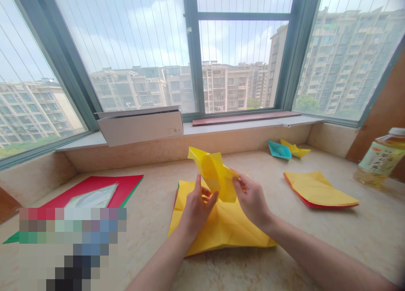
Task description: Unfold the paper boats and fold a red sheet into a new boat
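Head view: folded yellow paper (pixel 215 175) in left hand (pixel 196 210) and right hand (pixel 252 198)

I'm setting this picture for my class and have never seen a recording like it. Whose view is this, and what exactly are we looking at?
This picture comes from a camera worn on a person's head, looking forward and down, so the two bare arms reaching in from below are the wearer's own. No machine is involved. The left hand and right hand hold a folded yellow paper up in the air. Beneath them, a large yellow paper sheet lies on a pale stone counter. Farther back sit a teal paper boat and a yellow paper boat. A yellow-and-red paper stack lies to the right, and red paper sheets to the left. A cardboard box rests on the window sill. A pixelated patch hides the lower left.
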A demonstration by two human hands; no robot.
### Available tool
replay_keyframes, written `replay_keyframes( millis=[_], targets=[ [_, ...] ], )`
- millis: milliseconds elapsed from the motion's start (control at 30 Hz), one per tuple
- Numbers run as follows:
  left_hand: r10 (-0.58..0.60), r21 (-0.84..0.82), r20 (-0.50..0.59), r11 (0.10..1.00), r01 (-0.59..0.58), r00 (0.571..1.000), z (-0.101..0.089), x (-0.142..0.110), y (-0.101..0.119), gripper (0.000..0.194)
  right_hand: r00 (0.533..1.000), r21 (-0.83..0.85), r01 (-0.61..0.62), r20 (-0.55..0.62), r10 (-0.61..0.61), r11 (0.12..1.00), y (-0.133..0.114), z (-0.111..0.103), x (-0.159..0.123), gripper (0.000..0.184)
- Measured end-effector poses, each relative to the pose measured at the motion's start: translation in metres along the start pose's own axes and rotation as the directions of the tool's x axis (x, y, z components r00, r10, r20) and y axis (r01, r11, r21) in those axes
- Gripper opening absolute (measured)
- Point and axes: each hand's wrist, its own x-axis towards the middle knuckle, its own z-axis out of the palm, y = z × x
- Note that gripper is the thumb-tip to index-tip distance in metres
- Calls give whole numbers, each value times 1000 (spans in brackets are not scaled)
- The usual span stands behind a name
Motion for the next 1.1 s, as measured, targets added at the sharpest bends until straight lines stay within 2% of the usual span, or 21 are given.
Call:
replay_keyframes(
  millis=[67, 100, 167, 233, 300, 367, 467, 533, 633, 800, 933, 1100],
  targets=[
    [39, 171, 15, 984, -41, 999, -6, 0, 3, 30, 999, 10, -41, -3, 41, 999, -2, 0, 1, 51],
    [61, 246, 32, 967, -67, 998, -9, -1, 4, 26, 998, 11, -60, -3, 60, 998, -3, -1, 1, 53],
    [111, 353, 79, 926, -132, 991, -12, -1, 7, 35, 996, 22, -93, -4, 93, 995, -4, -1, 3, 55],
    [156, 391, 115, 901, -190, 981, -13, -1, 9, 39, 992, 85, -130, 6, 130, 988, -3, -2, 7, 53],
    [177, 372, 101, 906, -202, 979, -13, -1, 11, 38, 985, 189, -174, 35, 170, 966, 0, -4, 14, 51],
    [148, 309, 14, 940, -145, 989, -15, 0, 13, 37, 974, 294, -226, 49, 221, 929, 5, -8, 21, 48],
    [29, 126, -153, 992, -10, 988, -19, 3, 15, 36, 939, 446, -334, 76, 336, 830, 11, -16, 33, 43],
    [-52, -2, -245, 999, 54, 968, -22, 5, 17, 36, 903, 525, -420, 157, 400, 741, 15, -20, 39, 39],
    [-143, -125, -311, 986, 108, 940, -23, 9, 18, 37, 863, 570, -497, 246, 441, 655, 20, -23, 45, 33],
    [-199, -211, -335, 968, 132, 921, -24, 12, 19, 38, 878, 592, -475, 271, 394, 652, 26, -23, 48, 28],
    [-192, -216, -332, 968, 124, 923, -25, 14, 18, 38, 898, 621, -440, 291, 330, 648, 17, -25, 47, 29],
    [-184, -115, -208, 980, 163, 961, -28, 17, 9, 43, 914, 537, -401, 291, 283, 742, 9, -24, 44, 35]
  ],
)
